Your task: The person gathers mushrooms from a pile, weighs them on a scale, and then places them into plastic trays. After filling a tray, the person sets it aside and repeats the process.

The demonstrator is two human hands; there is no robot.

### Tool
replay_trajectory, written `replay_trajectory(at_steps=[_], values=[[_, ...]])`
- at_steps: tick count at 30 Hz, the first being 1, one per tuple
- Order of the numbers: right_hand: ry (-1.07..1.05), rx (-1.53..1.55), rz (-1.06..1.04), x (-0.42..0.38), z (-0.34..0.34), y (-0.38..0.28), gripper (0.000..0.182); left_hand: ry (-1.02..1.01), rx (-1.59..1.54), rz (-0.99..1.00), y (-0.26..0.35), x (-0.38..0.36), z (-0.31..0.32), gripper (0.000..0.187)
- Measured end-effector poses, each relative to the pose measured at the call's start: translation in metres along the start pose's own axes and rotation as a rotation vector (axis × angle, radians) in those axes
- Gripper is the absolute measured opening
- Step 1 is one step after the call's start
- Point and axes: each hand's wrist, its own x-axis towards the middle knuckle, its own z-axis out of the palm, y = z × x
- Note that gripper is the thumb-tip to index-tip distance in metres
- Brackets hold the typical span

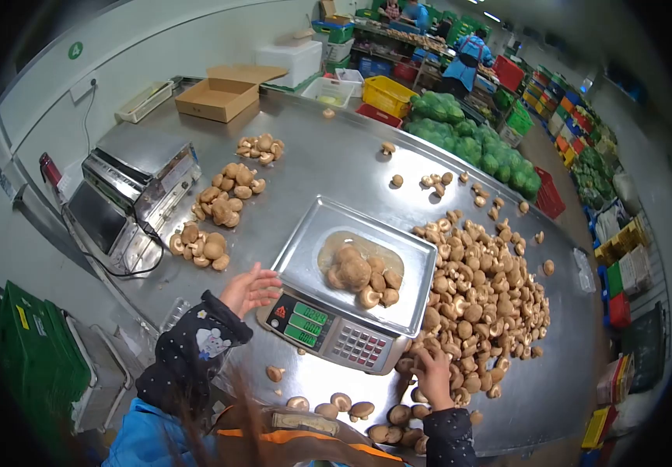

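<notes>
I see the left hand (250, 290) spread, holding nothing, just beside the scale (324, 331); contact I can't tell. Right hand (433, 375) at the near edge of the mushroom pile (488, 300), fingers curled down; I can't tell whether it's gripping one. Pile sits right of the scale. I've got more mushrooms (351, 268) on the tray (302, 253), three small heaps (223, 198) to the left, strays around the table (297, 148).

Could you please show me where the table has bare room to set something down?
Bare tabletop lies between the small mushroom piles and the scale, and beyond the scale, short of scattered mushrooms. The large mushroom heap, by the right hand, and the near edge, with loose mushrooms, are crowded.
</notes>
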Motion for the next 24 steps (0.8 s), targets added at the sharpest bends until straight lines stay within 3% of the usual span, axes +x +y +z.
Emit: replay_trajectory(at_steps=[2,5,6,7,8,10,12,13,14,15,21,23,24], values=[[0.008,0.455,0.249,0.001,0.0,0.015,0.05,-0.004,0.074,0.076,0.0,0.009,0.01,0.051],[0.085,0.568,0.025,0.045,-0.043,-0.031,0.053,-0.032,0.417,0.458,-0.007,0.049,0.047,0.055],[0.146,0.484,-0.25,0.06,-0.039,-0.021,0.051,-0.024,0.548,0.608,-0.011,0.065,0.063,0.058],[0.282,0.25,-0.202,0.072,-0.059,-0.066,0.048,-0.054,0.628,0.609,-0.002,0.066,0.087,0.062],[0.309,0.238,-0.173,0.092,-0.057,-0.072,0.047,-0.084,0.707,0.615,0.008,0.067,0.109,0.066],[0.36,0.27,-0.085,0.121,-0.052,-0.089,0.045,0.044,1.029,0.749,-0.018,0.105,0.127,0.071],[0.45,0.086,-0.178,0.143,-0.031,-0.099,0.045,0.127,1.24,0.73,-0.028,0.118,0.138,0.069],[0.34,0.114,-0.131,0.146,-0.017,-0.107,0.045,0.16,1.314,0.695,-0.033,0.122,0.14,0.067],[0.271,-0.092,-0.288,0.151,0.006,-0.096,0.05,0.093,1.156,0.474,-0.041,0.136,0.139,0.069],[0.224,0.094,-0.27,0.148,0.011,-0.108,0.056,0.063,1.129,0.43,-0.041,0.138,0.14,0.068],[0.121,0.245,-0.202,0.153,0.008,-0.077,0.051,0.161,1.009,0.51,-0.028,0.128,0.134,0.076],[0.032,0.433,0.194,0.158,0.006,-0.045,0.051,-0.008,0.702,0.413,-0.03,0.143,0.116,0.084],[-0.026,0.477,0.267,0.162,0.027,-0.009,0.05,-0.106,0.499,0.308,-0.02,0.132,0.117,0.091]])
